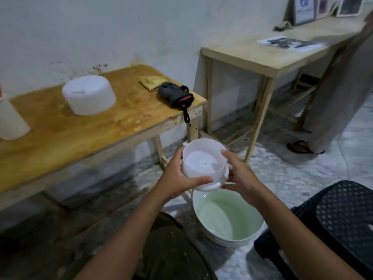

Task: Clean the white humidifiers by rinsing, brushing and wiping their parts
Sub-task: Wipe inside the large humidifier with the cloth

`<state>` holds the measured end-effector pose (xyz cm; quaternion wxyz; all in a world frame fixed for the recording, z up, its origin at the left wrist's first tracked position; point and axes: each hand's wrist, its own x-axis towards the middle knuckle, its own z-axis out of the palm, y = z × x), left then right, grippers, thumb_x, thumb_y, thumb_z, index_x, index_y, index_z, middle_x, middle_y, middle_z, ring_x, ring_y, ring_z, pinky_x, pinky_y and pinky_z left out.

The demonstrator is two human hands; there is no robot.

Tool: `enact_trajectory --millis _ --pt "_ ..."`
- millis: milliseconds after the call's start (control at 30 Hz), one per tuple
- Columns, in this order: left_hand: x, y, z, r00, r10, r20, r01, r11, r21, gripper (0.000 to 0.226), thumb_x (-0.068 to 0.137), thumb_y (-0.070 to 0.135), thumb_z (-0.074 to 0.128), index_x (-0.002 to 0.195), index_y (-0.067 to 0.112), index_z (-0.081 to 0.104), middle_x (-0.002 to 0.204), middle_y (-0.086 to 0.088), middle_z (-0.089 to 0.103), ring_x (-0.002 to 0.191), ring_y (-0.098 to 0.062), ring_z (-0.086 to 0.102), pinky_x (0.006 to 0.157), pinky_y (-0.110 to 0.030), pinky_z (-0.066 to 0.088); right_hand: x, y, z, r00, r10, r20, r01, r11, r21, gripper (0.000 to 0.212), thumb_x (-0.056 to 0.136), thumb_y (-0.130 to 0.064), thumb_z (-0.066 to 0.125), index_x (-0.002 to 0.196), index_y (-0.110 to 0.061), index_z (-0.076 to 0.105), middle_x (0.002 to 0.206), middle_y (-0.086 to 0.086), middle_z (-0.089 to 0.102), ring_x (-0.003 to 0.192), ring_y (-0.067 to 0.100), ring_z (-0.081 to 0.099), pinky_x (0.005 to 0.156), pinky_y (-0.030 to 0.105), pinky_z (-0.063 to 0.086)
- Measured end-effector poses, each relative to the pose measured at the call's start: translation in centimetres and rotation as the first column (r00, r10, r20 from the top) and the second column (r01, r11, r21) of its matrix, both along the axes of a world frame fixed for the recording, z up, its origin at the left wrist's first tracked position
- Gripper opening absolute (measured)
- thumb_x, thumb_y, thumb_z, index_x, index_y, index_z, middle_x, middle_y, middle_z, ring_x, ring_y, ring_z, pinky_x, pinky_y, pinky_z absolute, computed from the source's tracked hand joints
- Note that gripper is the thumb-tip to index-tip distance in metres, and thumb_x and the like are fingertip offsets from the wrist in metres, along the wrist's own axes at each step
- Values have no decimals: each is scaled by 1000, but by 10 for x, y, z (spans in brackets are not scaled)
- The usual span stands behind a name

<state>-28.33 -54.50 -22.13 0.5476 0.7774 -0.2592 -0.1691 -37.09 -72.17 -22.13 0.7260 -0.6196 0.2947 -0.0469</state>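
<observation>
Tiled floor (pixel 282 168): bucket (pixel 238 242) holds water (pixel 218 221); left hand (pixel 177 178), right hand (pixel 240 174) grip humidifier tank (pixel 203 158).

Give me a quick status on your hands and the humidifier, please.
Left hand and right hand both grip the humidifier tank. Held above the bucket. Nothing between them.

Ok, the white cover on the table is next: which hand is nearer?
Left. The left hand holds the tank on the side facing the cover; the right hand, opposite.
</observation>
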Motion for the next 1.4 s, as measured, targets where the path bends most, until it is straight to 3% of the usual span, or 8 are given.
enact_trajectory --millis 100,533,700,867,1033,1133,1267,1400 --pt "2 23 29 996 73 56 -71 997 -41 102 46 58 91 133 45 40 128 16 54 117 -7 54 94 -41 55 5 21 34 995 88 49 -87 996 -9 49 86 -64 55 122 -30 59 115 6 68 98 28 69 71 37 61" --pt "34 117 126 872 435 226 -389 894 -222 93 48 59 86 128 33 46 119 17 57 108 -2 58 85 -26 54 78 115 138 914 318 251 -307 948 -84 45 90 -62 53 121 -31 65 110 1 73 96 20 72 74 36 59" --pt "69 131 123 809 555 194 -516 828 -218 97 50 61 88 131 33 40 123 14 54 112 -9 56 90 -35 54 123 139 145 918 336 210 -302 937 -176 45 91 -60 53 120 -27 65 107 -2 73 95 20 71 82 43 60" --pt "97 136 116 770 613 175 -584 788 -194 104 46 68 83 132 32 39 125 12 53 113 -12 55 88 -34 54 151 144 149 892 419 172 -347 876 -334 30 100 -50 44 104 -30 65 97 -14 69 84 -3 64 68 16 50" --pt "114 143 110 785 587 197 -564 809 -164 103 48 67 82 134 34 36 125 13 51 113 -12 53 83 -29 51 188 128 147 882 468 50 -346 717 -606 52 100 -56 36 109 -18 71 102 0 71 95 16 65 86 37 51" --pt "117 149 111 811 549 204 -528 836 -152 105 44 70 78 135 35 38 124 15 52 110 -8 53 81 -28 52 223 108 149 935 353 37 -194 596 -779 37 99 -48 44 92 -18 65 84 -1 65 77 17 60 70 35 51" --pt "121 154 108 831 514 211 -490 857 -157 103 47 69 80 135 41 36 124 21 51 111 -2 53 82 -25 52 277 88 150 965 251 -79 -145 257 -955 38 99 -36 50 130 -17 57 126 3 59 105 22 59 83 37 49" --pt "122 156 103 836 501 222 -469 864 -183 99 48 67 81 133 43 37 122 27 50 110 3 52 81 -22 52 321 82 147 939 196 -283 -297 48 -954 48 96 -37 49 138 -15 47 141 10 43 125 31 47 96 43 44"
